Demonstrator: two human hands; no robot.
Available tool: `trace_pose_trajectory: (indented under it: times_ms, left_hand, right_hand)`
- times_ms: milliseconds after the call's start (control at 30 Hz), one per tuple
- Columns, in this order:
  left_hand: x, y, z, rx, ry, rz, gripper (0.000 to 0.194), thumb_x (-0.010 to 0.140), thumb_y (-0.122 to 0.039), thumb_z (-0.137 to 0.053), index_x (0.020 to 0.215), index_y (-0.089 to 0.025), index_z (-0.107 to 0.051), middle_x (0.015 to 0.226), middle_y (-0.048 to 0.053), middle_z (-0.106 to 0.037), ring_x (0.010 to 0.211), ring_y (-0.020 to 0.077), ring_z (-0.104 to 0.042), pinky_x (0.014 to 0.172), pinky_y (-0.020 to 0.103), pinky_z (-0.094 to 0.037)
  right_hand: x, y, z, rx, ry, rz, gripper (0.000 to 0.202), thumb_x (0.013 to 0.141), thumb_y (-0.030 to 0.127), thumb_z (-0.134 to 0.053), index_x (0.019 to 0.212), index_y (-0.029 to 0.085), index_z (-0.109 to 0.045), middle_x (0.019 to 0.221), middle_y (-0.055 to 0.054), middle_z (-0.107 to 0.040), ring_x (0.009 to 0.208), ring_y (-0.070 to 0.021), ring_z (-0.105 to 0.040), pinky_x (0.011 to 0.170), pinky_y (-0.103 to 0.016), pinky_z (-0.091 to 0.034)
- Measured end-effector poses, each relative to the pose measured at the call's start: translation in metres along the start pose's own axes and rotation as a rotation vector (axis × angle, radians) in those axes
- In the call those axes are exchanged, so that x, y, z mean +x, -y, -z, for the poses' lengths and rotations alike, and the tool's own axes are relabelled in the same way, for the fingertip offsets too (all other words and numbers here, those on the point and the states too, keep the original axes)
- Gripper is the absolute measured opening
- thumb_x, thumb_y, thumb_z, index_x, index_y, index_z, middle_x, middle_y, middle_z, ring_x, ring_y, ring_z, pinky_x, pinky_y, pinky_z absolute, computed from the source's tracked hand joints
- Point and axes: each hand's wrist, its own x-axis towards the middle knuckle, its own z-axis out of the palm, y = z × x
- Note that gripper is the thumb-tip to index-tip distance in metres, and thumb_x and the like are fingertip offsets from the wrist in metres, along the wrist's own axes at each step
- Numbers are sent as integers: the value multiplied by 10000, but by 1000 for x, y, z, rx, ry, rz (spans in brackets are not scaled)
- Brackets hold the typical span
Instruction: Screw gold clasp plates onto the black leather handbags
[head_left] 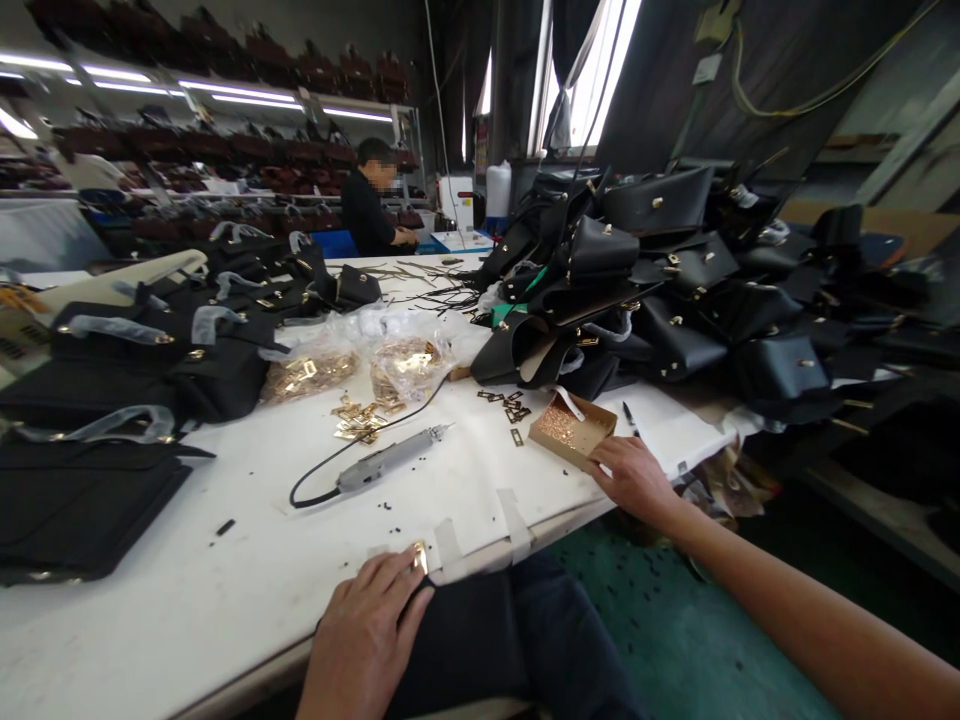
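Note:
My left hand (367,622) is closed on a black leather bag (465,640) lying at the table's front edge over my lap. A shiny gold metal plate (420,558) shows by its fingertips. At the right, my right hand (634,480) has its fingers closed over the near corner of a shallow cardboard box (577,455). Inside that box lies a heap of tiny copper-coloured screws (556,425), with a white strip across its back edge. Whether the right fingertips also pinch a screw cannot be seen.
A grey electric screwdriver (390,458) with a cable lies mid-table. Behind it are loose gold plates (360,418) and plastic bags of gold fittings (409,368). Black handbags are piled left (142,370) and right (675,260). A pen (630,418) lies beside the box. Another person (371,205) sits beyond.

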Motion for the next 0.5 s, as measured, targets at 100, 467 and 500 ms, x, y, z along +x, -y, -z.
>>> trace_pose_trajectory:
  times_ms: [100, 467, 500]
  left_hand:
    - [1, 0, 1, -1, -1, 2, 310, 1035, -366, -468, 1084, -261, -755, 1183, 43, -752, 1058, 252, -676, 800, 366, -550]
    - [-1, 1, -2, 1, -25, -6, 303, 1038, -365, -465, 1111, -268, -743, 1189, 35, -748, 1077, 250, -668, 803, 362, -537]
    - [-1, 2, -3, -1, -22, -6, 295, 1035, -364, -473, 1113, -269, -741, 1191, 33, -747, 1080, 251, -666, 803, 363, -536]
  right_hand:
    - [-2, 14, -1, 27, -98, 10, 225, 993, 190, -545, 1135, 193, -721, 1161, -114, -716, 1088, -295, -621, 922, -427, -441]
    - [-13, 68, -11, 59, 103, 88, 280, 1022, 255, -479, 1139, 164, -716, 1227, -147, -711, 1122, -287, -648, 952, -414, -506]
    - [-12, 67, -2, 43, 166, 64, 292, 1032, 284, -467, 1009, 182, -739, 1088, -125, -749, 1004, -268, -683, 870, -381, -517]
